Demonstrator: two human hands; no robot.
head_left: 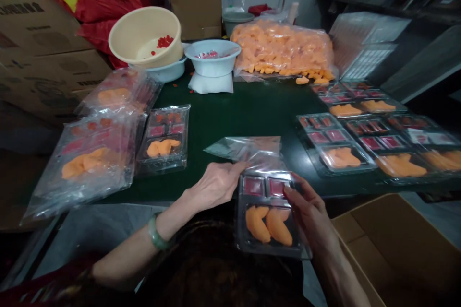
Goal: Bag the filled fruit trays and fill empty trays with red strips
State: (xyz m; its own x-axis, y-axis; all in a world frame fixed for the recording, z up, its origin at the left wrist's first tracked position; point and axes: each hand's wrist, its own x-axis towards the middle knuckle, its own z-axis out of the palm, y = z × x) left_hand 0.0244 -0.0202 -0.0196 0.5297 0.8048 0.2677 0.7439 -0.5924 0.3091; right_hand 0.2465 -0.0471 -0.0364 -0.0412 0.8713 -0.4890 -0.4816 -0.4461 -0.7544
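Clasping tray [266, 220], right hand [311, 216]; left hand [212, 186] on clear bag [245, 151], grip unclear; green table [248, 110] beyond.

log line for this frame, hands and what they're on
left hand: on clear bag | right hand: holding tray | tray: orange pieces, red cells | beside: bagged trays, cardboard box

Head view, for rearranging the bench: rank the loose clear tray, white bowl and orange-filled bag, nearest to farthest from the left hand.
From the left hand:
1. Clear tray, ahead-left.
2. White bowl, far side, straight ahead.
3. Bag of orange pieces, far side, rightward.
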